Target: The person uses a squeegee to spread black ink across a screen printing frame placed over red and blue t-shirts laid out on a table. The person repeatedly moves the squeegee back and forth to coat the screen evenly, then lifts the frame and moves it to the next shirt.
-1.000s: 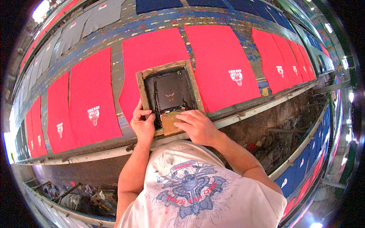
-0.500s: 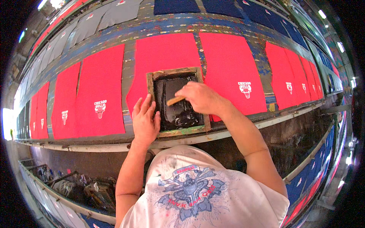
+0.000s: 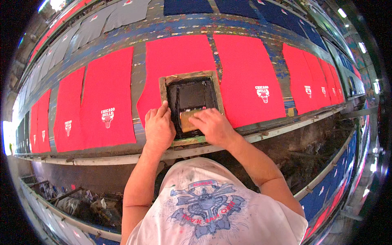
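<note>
A wooden-framed printing screen [image 3: 195, 96] with black ink inside lies over a red fabric piece [image 3: 177, 51]. My left hand [image 3: 160, 126] grips the left side of the frame near its lower corner, fingers close together. Inside the screen, my right hand [image 3: 212, 124] is closed on a tan squeegee [image 3: 187, 121], whose blade is low in the screen, nearer me. The fabric beneath the frame is hidden. More red pieces [image 3: 245, 69] flank it, each bearing a white bull-head print [image 3: 107, 118].
The long table's pale rail [image 3: 94, 160] runs just in front of me. Grey pieces [image 3: 90, 30] and navy pieces [image 3: 237, 8] lie farther back. Behind me at lower right is another rack with blue pieces [image 3: 318, 179]; dark clutter [image 3: 69, 198] lies under the lower-left rail.
The squeegee went from the near end up to the middle, then back down toward me, now tilted flatter. My left hand's fingers have drawn together on the frame. The view has shifted slightly.
</note>
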A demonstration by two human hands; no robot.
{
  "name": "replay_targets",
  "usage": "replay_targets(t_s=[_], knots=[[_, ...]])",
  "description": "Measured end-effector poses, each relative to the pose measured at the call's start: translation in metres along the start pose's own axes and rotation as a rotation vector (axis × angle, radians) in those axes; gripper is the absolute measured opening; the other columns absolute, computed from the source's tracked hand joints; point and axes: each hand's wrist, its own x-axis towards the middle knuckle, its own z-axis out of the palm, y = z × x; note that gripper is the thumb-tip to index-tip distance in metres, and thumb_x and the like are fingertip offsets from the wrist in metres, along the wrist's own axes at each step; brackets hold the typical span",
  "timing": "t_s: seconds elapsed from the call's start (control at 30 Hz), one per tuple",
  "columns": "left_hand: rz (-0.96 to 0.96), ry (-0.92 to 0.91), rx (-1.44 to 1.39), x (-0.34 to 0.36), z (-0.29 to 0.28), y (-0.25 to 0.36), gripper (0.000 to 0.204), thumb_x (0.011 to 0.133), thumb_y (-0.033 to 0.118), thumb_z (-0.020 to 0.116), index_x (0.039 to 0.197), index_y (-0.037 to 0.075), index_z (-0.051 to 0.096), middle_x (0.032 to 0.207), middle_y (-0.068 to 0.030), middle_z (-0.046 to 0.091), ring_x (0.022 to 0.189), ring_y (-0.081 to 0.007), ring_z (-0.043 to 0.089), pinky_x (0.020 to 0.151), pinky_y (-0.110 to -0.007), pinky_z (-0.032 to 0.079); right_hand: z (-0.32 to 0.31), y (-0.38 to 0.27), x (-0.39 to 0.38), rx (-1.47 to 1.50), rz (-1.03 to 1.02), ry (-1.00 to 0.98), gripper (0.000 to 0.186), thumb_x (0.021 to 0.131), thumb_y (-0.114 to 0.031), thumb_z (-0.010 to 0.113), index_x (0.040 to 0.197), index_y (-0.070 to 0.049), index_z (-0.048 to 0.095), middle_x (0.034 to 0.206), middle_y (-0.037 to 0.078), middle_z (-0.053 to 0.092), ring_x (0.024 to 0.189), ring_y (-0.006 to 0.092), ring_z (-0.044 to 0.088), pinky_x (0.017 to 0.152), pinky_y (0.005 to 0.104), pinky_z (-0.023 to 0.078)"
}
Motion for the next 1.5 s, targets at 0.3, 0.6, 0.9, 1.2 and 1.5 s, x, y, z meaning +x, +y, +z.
replay_targets(t_s=[0.3, 0.6, 0.9, 1.2, 1.5], knots=[[0.011, -0.026, 0.04, 0.001, 0.003, -0.002, 0.05, 0.085, 0.009, 0.072, 0.132, -0.005, 0.075, 0.152, -0.0212, 0.069, 0.125, -0.0383, 0.067, 0.117, -0.053, 0.047, -0.042, 0.027, 0.032, 0.28, 0.133, -0.376, 0.035, 0.091, 0.003, 0.065, 0.122, -0.007, 0.079, 0.113, 0.019, 0.078, 0.113, 0.0426, 0.073, 0.1, 0.0523, 0.059], [-0.013, -0.043, 0.071, -0.001, 0.004, 0.0, 0.046, 0.088, 0.012, 0.071, 0.131, -0.004, 0.076, 0.156, -0.0199, 0.067, 0.126, -0.0368, 0.069, 0.123, -0.056, 0.044, -0.01, 0.074, 0.089, 0.069, 0.247, -0.112, 0.045, 0.091, 0.002, 0.061, 0.129, -0.012, 0.081, 0.122, 0.017, 0.079, 0.122, 0.043, 0.071, 0.105, 0.0529, 0.058], [-0.024, 0.003, 0.074, -0.001, 0.014, -0.001, 0.044, 0.09, 0.012, 0.07, 0.13, -0.004, 0.076, 0.155, -0.0198, 0.067, 0.126, -0.0365, 0.069, 0.125, -0.058, 0.042, -0.011, 0.002, 0.012, 0.039, 0.103, -0.167, 0.049, 0.084, -0.001, 0.07, 0.132, -0.011, 0.079, 0.113, 0.01, 0.078, 0.108, 0.0342, 0.07, 0.098, 0.0483, 0.057], [-0.037, 0.056, 0.123, -0.001, 0.012, 0.01, 0.041, 0.091, 0.009, 0.067, 0.129, -0.004, 0.077, 0.152, -0.0177, 0.07, 0.125, -0.0377, 0.069, 0.125, -0.056, 0.042, -0.016, -0.034, -0.035, 0.092, 0.025, -0.153, 0.046, 0.091, -0.018, 0.077, 0.136, -0.009, 0.077, 0.131, 0.013, 0.071, 0.122, 0.0359, 0.064, 0.107, 0.0489, 0.055], [-0.138, 0.11, 0.159, -0.002, 0.025, 0.019, 0.037, 0.092, 0.006, 0.068, 0.127, 0.0, 0.079, 0.152, -0.0138, 0.071, 0.128, -0.0381, 0.068, 0.123, -0.057, 0.042, -0.058, -0.005, -0.088, 0.409, 0.066, 0.084, 0.049, 0.091, -0.014, 0.085, 0.137, -0.004, 0.073, 0.145, 0.018, 0.066, 0.139, 0.0408, 0.059, 0.118, 0.0526, 0.05]])
